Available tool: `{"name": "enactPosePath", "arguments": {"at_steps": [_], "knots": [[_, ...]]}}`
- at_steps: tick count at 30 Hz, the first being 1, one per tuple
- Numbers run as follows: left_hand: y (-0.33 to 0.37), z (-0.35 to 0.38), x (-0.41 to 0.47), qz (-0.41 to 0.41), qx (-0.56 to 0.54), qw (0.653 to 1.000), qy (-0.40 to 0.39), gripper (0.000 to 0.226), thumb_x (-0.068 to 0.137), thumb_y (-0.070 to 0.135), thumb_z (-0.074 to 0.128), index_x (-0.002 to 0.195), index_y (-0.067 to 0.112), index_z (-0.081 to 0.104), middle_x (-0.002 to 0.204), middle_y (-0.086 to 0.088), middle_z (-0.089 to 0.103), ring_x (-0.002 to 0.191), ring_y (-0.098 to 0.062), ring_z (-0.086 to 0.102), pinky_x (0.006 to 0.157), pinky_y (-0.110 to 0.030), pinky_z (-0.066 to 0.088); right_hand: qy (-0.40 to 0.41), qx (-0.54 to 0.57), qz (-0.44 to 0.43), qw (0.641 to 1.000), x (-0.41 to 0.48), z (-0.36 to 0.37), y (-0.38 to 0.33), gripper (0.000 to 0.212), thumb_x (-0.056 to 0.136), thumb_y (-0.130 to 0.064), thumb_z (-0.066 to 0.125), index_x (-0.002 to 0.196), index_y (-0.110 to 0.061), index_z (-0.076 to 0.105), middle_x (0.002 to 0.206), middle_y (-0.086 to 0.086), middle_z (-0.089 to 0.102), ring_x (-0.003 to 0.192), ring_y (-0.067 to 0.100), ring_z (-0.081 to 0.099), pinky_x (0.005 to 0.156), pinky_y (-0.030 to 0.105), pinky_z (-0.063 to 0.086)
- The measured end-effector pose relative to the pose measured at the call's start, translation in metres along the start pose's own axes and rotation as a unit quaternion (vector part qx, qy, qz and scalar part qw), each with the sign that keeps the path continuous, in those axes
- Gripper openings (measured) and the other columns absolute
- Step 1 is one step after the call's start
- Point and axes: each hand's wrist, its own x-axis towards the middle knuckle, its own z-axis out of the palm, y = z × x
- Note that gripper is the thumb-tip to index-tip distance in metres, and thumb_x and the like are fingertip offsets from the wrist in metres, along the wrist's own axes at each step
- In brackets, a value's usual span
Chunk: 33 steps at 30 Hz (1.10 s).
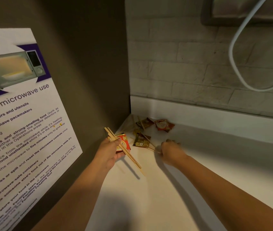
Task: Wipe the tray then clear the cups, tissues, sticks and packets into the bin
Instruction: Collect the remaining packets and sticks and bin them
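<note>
Left grip (pixel 110 152) holding sticks (pixel 130 156), right grip (pixel 170 150) beside packets (pixel 140 141), counter (pixel 215 164) corner

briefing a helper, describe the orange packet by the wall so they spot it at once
Go to the back corner of the white counter, below the brick wall. The orange packet lies at the right end of the litter there; the other packets, left of it, are brown and gold.

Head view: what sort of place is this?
Probably a shared kitchenette: a microwave-use poster, a white counter against a brick wall, and used packets and sticks lying on it.
</note>
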Motion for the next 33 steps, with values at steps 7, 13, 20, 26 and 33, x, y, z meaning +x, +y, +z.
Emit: {"name": "enactPosePath", "arguments": {"at_steps": [7,13,20,26,33], "knots": [[-0.003,0.003,-0.007,-0.005,-0.004,1.000,-0.008,0.035,0.095,0.002,0.048,0.129,0.001,0.043,0.114,-0.021,0.054,0.079,-0.023,0.059,0.065,-0.038,0.049,0.011,-0.025,-0.027,0.999,-0.005,-0.007,-0.008,0.030,0.098,-0.014,0.036,0.115,-0.005,0.059,0.118,0.013,0.055,0.108,0.030,0.055,0.093,0.035,0.038],[-0.002,0.004,-0.016,-0.001,0.004,1.000,-0.014,0.036,0.094,0.003,0.050,0.130,0.001,0.043,0.112,-0.021,0.056,0.080,-0.024,0.060,0.057,-0.034,0.051,0.004,-0.094,-0.018,0.995,-0.018,-0.002,-0.018,0.038,0.097,-0.017,0.032,0.128,0.001,0.045,0.126,0.020,0.050,0.113,0.033,0.051,0.093,0.037,0.041],[-0.004,0.004,-0.021,0.004,0.001,1.000,-0.022,0.036,0.095,0.002,0.049,0.130,0.000,0.043,0.113,-0.021,0.055,0.080,-0.023,0.059,0.056,-0.034,0.050,-0.012,-0.036,0.005,0.999,-0.024,0.009,-0.012,0.037,0.099,-0.014,0.026,0.129,0.002,0.037,0.126,0.021,0.046,0.111,0.032,0.050,0.088,0.034,0.045],[-0.008,0.007,-0.028,0.001,0.003,1.000,-0.027,0.037,0.095,0.002,0.049,0.131,0.002,0.043,0.114,-0.020,0.055,0.084,-0.024,0.060,0.057,-0.034,0.050,0.017,-0.025,0.018,0.999,-0.033,0.019,-0.010,0.036,0.098,-0.014,0.027,0.128,0.001,0.039,0.124,0.019,0.047,0.107,0.030,0.049,0.086,0.032,0.045],[-0.011,0.008,-0.031,0.004,0.005,0.999,-0.037,0.034,0.095,0.003,0.049,0.129,0.001,0.044,0.111,-0.020,0.057,0.086,-0.026,0.060,0.048,-0.033,0.056,-0.015,0.140,0.052,0.989,-0.039,0.002,-0.003,0.027,0.096,-0.013,0.038,0.122,-0.004,0.038,0.112,0.015,0.058,0.090,0.027,0.055,0.074,0.033,0.042]]}}
